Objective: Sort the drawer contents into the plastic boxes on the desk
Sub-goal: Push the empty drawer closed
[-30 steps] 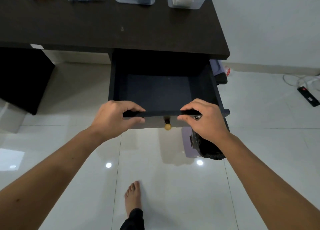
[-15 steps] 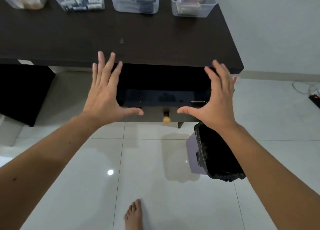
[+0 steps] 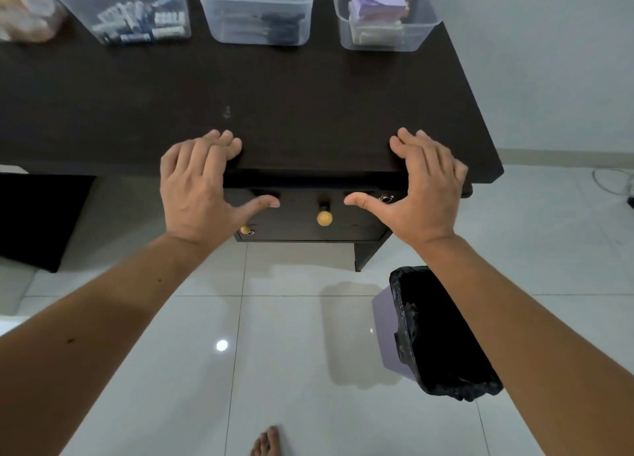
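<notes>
The dark drawer under the desk is pushed in, its wooden knob facing me. My left hand lies over the desk's front edge, fingers bent onto the top, thumb against the drawer front. My right hand does the same on the right. Neither holds anything. Three clear plastic boxes stand along the desk's back: one with batteries, one with dark items, one with purple paper pads.
A clear bag or box with tan things sits at the back left. A purple bin with a black liner stands on the white tiled floor under my right forearm. A lower drawer with a small knob shows below. My bare foot is at the bottom.
The empty drawer, gripped at its front edge a second ago, has slid fully into the desk. Both hands opened, followed it in and now rest on the desk edge.
</notes>
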